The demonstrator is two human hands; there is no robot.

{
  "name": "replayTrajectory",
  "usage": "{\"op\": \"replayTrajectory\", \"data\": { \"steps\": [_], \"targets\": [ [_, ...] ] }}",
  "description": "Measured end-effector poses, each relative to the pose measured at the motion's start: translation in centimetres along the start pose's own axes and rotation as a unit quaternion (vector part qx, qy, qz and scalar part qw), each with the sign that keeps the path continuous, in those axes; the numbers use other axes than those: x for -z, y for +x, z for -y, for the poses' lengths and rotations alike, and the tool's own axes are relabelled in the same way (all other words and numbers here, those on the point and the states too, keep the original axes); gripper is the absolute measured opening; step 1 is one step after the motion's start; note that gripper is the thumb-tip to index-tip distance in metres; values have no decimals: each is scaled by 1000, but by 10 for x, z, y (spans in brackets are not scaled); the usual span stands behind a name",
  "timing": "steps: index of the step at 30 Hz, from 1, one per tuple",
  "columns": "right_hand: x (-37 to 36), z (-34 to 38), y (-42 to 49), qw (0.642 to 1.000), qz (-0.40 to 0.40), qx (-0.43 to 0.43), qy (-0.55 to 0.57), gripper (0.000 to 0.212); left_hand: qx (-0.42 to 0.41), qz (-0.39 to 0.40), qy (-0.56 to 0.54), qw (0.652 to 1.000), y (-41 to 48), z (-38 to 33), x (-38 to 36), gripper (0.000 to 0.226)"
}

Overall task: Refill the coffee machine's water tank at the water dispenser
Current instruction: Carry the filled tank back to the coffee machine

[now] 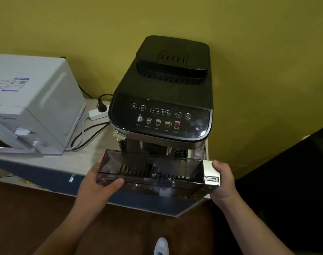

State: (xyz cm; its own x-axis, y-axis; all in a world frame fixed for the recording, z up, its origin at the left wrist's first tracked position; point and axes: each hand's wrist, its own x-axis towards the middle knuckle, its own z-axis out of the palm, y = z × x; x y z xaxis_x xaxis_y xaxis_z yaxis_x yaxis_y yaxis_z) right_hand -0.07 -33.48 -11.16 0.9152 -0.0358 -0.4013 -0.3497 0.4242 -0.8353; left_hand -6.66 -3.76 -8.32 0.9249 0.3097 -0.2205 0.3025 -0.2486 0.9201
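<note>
A black coffee machine [168, 100] with a touch panel stands on a light counter against a yellow wall. In front of it I hold a long, smoky transparent water tank [153, 173] crosswise over the counter's front edge. My left hand [98, 183] grips the tank's left end, thumb on the near wall. My right hand [223, 181] grips its right end by the silver front piece [210, 173]. The tank looks nearly empty, with a few drops inside. A white water dispenser [33, 107] sits on the counter to the left.
A white power strip [98, 113] with a black plug and cables lies between the dispenser and the coffee machine. The counter [79, 155] has a dark blue front edge. A dark object fills the right side. My white shoe [161, 246] shows on the brown floor.
</note>
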Motion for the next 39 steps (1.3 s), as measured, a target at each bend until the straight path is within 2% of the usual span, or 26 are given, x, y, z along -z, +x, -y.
{"op": "replayTrajectory", "data": {
  "steps": [5,8,13,17,19,21,22,24,26,29,35,39],
  "targets": [
    [-4,3,10,999,-12,-10,28,49,8,0,-1,1000,8,1,0,61],
    [-8,1,13,999,-17,-6,28,55,23,9,11,1000,15,2,1,69],
    [-6,2,15,999,31,19,-6,30,18,38,26,999,29,2,1,83],
    [6,9,20,997,73,-6,-30,48,16,28,49,998,32,7,1,74],
    [18,15,32,998,47,-13,-43,51,11,21,62,998,32,7,1,71],
    [29,20,52,993,-29,-13,-115,50,11,14,81,997,32,6,0,73],
    [35,19,66,980,-72,-11,-185,45,13,13,90,996,31,5,0,74],
    [41,12,91,926,-140,-9,-351,31,16,12,100,995,32,6,0,74],
    [40,2,109,875,-135,-36,-464,18,16,11,115,993,32,5,0,76],
    [33,-8,119,835,-122,-66,-533,3,19,8,122,992,31,3,-1,71],
    [24,-12,123,805,-107,-59,-581,11,40,8,109,993,34,7,1,88],
    [26,-16,122,806,-128,-50,-576,11,27,9,130,991,36,11,2,82]
  ]
}}
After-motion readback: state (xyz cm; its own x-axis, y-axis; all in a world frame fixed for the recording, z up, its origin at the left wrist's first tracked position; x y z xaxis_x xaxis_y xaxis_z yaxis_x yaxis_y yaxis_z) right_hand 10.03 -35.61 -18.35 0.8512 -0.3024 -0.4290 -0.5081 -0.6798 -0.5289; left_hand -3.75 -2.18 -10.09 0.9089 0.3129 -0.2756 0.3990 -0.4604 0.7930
